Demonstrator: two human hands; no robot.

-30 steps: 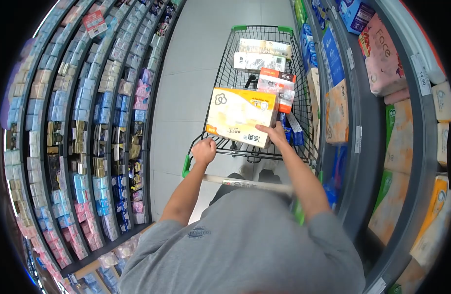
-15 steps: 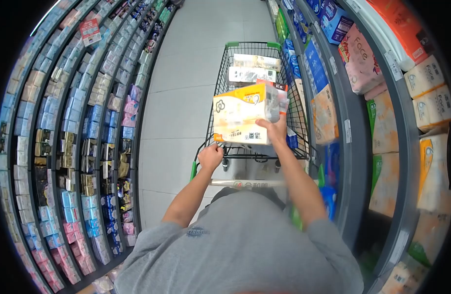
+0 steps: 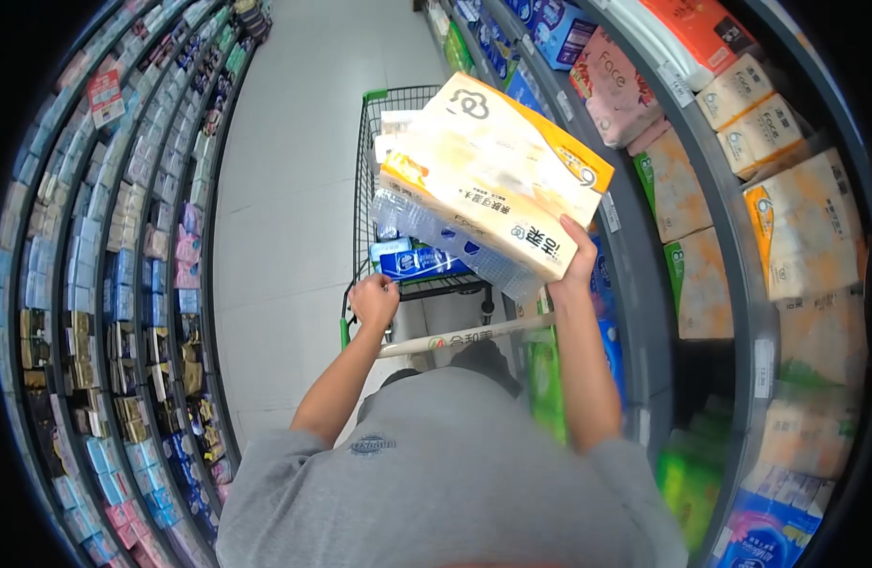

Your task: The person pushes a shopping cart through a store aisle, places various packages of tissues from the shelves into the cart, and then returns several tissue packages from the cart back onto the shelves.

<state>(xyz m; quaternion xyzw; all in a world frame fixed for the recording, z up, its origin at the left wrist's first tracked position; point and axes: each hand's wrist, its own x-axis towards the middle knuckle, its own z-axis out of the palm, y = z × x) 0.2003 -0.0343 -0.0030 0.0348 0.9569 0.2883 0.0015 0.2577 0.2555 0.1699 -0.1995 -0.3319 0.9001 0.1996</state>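
Gripped in the right hand (image 3: 576, 257) is a white-and-yellow pack (image 3: 498, 170), held by its near right corner, with the thumb over the printed face and the other fingers mostly hidden behind. From the head view, the pack is tilted above the cart (image 3: 364, 175), covering much of the basket, its clear-wrapped side facing the person. The left hand (image 3: 373, 301) is curled into a fist at the cart's near left corner; what its fingers enclose is hidden. Below the pack, a blue pack (image 3: 422, 263) lies at the basket's near end, and a white box (image 3: 395, 123) shows partly farther in. Nearer the person runs the handle (image 3: 427, 344). Stocked shelves (image 3: 208, 293) line the left; a pink pack (image 3: 614, 85) stands to the right.
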